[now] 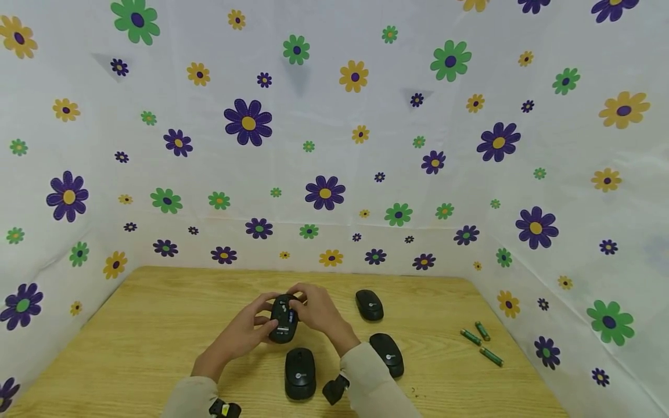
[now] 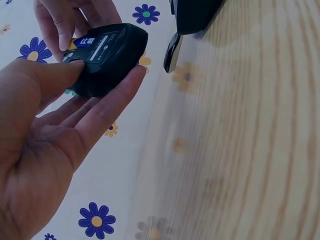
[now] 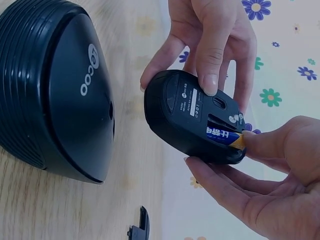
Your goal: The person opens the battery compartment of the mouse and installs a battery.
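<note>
Above the table, a black computer mouse (image 1: 283,331) is held with its underside turned up. My left hand (image 1: 245,330) grips its left side, thumb on the underside and fingers beneath. A blue battery (image 3: 222,136) with an orange end lies in the mouse's uncovered battery slot, slightly tilted as far as I can tell. The thumb of my right hand (image 3: 280,185) touches that orange end, while its other fingers support the mouse's edge. On the table in the right wrist view lies a small black cover piece (image 3: 140,227).
One black mouse (image 1: 300,374) sits close in front of my hands. Two more, a farther mouse (image 1: 369,305) and a nearer mouse (image 1: 389,353) partly behind my right sleeve, stand to the right. Three green batteries (image 1: 491,356) lie at the table's right. Flowered cloth surrounds the wooden table (image 1: 141,325).
</note>
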A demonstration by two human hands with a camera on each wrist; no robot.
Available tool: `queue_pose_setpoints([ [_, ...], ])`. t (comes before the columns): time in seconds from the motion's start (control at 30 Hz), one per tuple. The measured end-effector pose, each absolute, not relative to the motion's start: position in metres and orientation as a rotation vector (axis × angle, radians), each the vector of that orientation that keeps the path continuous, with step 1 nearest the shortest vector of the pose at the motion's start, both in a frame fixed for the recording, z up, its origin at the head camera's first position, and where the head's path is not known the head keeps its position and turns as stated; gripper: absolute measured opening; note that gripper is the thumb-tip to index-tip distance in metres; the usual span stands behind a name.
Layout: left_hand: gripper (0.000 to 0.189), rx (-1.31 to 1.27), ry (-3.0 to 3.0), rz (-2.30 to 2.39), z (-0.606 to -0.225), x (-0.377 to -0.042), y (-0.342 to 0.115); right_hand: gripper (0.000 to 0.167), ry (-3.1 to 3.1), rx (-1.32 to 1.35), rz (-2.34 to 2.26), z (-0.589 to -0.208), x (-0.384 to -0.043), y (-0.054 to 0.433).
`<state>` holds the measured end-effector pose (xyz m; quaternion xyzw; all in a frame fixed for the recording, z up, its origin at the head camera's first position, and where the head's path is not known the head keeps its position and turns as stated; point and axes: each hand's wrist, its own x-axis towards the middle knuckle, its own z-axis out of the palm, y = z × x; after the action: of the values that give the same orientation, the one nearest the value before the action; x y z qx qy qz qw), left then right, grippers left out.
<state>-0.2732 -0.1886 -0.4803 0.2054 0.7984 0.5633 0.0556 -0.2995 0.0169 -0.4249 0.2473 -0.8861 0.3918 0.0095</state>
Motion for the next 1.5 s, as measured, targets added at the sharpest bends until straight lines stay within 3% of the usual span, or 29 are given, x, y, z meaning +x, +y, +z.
queue_pose_setpoints([
  [1.5, 0.056, 0.624, 2.432, 1.737, -0.4846, -0.2762, -0.1891, 0.023, -2.775, 0.806, 1.227, -0.4282, -0.3084, 0.0198],
])
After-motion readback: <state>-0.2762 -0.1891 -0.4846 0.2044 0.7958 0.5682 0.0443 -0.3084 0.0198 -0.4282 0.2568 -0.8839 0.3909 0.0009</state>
